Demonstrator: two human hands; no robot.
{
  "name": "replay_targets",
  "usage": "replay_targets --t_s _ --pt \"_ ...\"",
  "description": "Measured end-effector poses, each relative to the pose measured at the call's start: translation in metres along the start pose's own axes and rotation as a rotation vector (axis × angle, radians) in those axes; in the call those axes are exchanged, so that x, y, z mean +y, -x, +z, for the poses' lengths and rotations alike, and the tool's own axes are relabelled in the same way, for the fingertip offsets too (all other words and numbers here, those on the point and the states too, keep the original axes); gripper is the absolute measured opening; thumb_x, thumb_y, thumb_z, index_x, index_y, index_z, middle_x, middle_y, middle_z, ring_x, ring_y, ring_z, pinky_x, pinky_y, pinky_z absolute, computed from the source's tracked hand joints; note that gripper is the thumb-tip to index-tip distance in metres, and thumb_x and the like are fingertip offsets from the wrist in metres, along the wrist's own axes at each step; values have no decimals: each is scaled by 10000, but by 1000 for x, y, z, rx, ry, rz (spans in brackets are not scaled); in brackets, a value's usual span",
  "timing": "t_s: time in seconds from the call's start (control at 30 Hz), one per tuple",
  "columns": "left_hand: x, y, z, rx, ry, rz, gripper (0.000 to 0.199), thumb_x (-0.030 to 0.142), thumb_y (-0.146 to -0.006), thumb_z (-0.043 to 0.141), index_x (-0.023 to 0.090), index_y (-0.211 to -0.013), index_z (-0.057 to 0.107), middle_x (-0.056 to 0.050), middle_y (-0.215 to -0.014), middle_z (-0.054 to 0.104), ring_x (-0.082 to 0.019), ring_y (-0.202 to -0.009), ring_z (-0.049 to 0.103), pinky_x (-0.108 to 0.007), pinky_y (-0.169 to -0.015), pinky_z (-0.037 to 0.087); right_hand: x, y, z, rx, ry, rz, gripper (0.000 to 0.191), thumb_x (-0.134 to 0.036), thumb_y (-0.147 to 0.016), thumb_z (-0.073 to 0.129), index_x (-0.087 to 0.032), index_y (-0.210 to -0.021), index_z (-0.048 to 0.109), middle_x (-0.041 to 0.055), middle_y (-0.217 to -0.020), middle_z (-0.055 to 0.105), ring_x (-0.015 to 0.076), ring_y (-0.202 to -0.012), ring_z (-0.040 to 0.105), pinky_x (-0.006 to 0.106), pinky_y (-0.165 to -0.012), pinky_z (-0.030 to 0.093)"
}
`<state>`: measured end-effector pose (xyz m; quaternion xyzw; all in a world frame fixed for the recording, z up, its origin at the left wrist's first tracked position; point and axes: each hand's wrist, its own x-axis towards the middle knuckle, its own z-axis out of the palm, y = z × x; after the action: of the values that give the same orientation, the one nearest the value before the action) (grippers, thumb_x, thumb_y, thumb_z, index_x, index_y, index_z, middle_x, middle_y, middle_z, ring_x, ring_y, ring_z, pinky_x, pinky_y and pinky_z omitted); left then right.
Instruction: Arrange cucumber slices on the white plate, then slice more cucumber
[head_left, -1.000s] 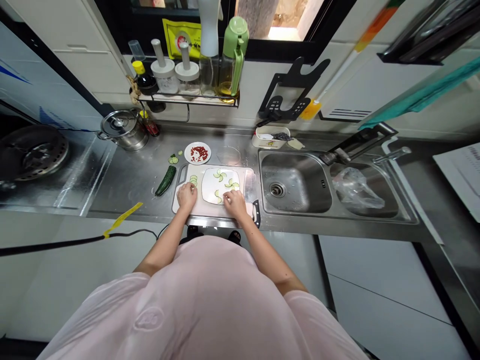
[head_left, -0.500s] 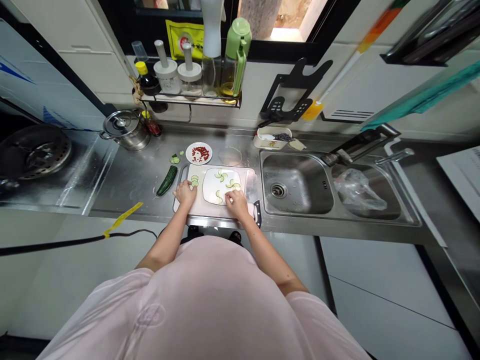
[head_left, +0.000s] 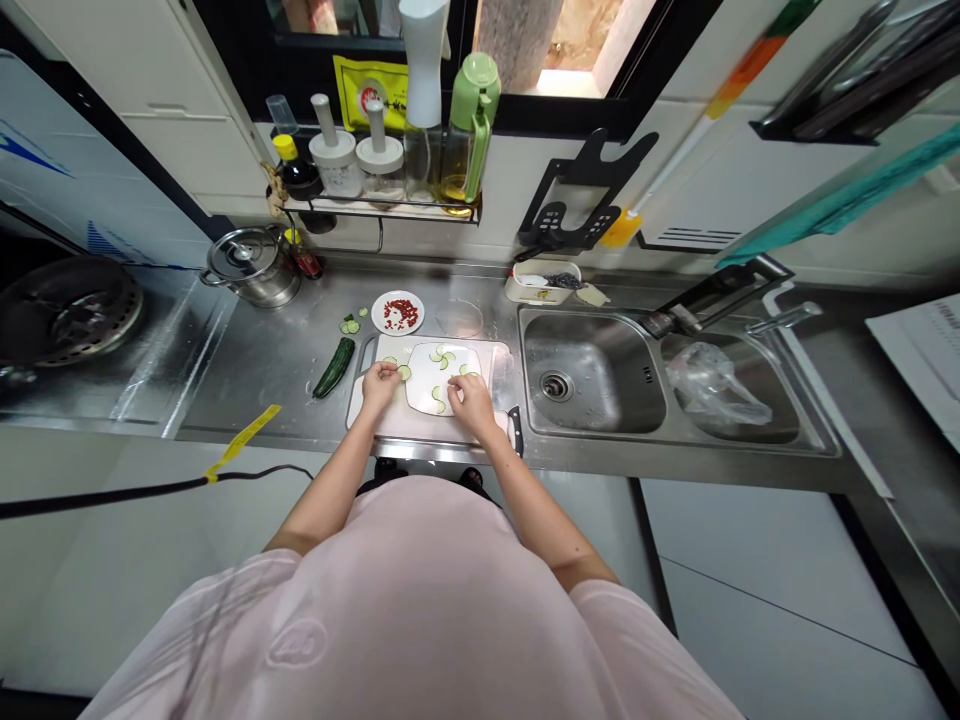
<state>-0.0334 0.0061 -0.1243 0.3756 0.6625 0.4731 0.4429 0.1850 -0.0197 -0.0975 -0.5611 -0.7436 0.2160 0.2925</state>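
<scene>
Near the front edge of the table (head_left: 247, 375): one slice (head_left: 404, 373) lifted

The left hand (head_left: 380, 384), a moment ago spread at the left edge of the board (head_left: 397, 426), now pinches this slice by the plate's left edge; it seems picked from there. The right hand (head_left: 472, 402) is above the front right corner of the plate (head_left: 421, 385); its grip I cannot tell. The plate carries crescents (head_left: 442, 360), the dish (head_left: 376, 312) red bits (head_left: 406, 318), the right basin (head_left: 784, 424) a bag (head_left: 716, 385).

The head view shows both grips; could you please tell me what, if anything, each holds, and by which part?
The left grip holds a cucumber slice by its left edge; whether the right grip holds anything cannot be told.
</scene>
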Motion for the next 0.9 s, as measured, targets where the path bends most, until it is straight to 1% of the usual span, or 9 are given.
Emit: replay_targets --t_s 0.07,0.2,0.27,0.37,0.5,0.6,0.73,0.83,0.9 --pt "9 3 2 -62 86 20 265 260 -598 714 162 -820 607 -7 -752 609 -118 -696 559 -244 -697 424 -6 -9 -2 17 -61 -5 200 -233 -858 476 -192 -971 636 68 -848 624 234 -885 515 356 -814 400" --pt "32 13 4 -211 165 39 282 266 -586 747 153 -821 640 -20 -798 640 -115 -715 576 -251 -723 440 -21 -27 -2 22 -235 -5 226 -269 -830 521 -202 -1019 625 48 -871 651 215 -877 548 356 -833 411" --pt "44 18 4 -263 189 36 294 262 -582 763 148 -828 649 -21 -798 646 -115 -721 581 -256 -735 449 -28 -35 -1 -6 -330 17 225 -298 -819 541 -210 -1006 630 41 -889 664 201 -869 564 338 -807 423" --pt "57 23 5 -339 206 45 327 281 -592 773 147 -862 646 -2 -724 627 -110 -692 577 -254 -718 448 -35 -43 1 -61 -464 60 199 -342 -813 546 -211 -929 640 31 -885 670 176 -830 580 305 -751 437" --pt "66 25 5 -396 193 72 378 307 -592 787 150 -894 623 9 -684 621 -111 -670 579 -249 -699 435 -42 -48 1 -102 -575 118 178 -359 -786 556 -196 -794 625 6 -766 640 146 -714 558 274 -684 431" --pt "69 25 5 -399 188 52 401 339 -608 782 158 -926 619 12 -671 623 -113 -673 583 -239 -689 422 -44 -50 -1 -94 -652 155 178 -361 -768 563 -189 -756 605 4 -732 620 139 -688 542 269 -669 428" --pt "70 25 4 -348 164 -52 379 442 -704 699 166 -954 625 -14 -703 647 -96 -610 550 -201 -548 351 -44 -52 -3 -70 -716 177 206 -396 -763 573 -192 -748 591 10 -732 611 144 -708 544 278 -695 438" --pt "67 27 6 -410 187 -212 440 542 -755 621 173 -994 600 -39 -722 669 -83 -538 518 -187 -457 270 -44 -53 -5 -63 -735 163 229 -423 -765 581 -194 -759 599 14 -743 619 145 -718 545 283 -707 445" --pt "65 29 8 -483 257 -356 493 605 -763 581 183 -1019 568 -42 -714 673 -83 -522 525 -175 -442 270 -44 -53 -6 -58 -743 148 238 -431 -769 585 -194 -774 608 19 -762 629 147 -731 550 286 -718 447"
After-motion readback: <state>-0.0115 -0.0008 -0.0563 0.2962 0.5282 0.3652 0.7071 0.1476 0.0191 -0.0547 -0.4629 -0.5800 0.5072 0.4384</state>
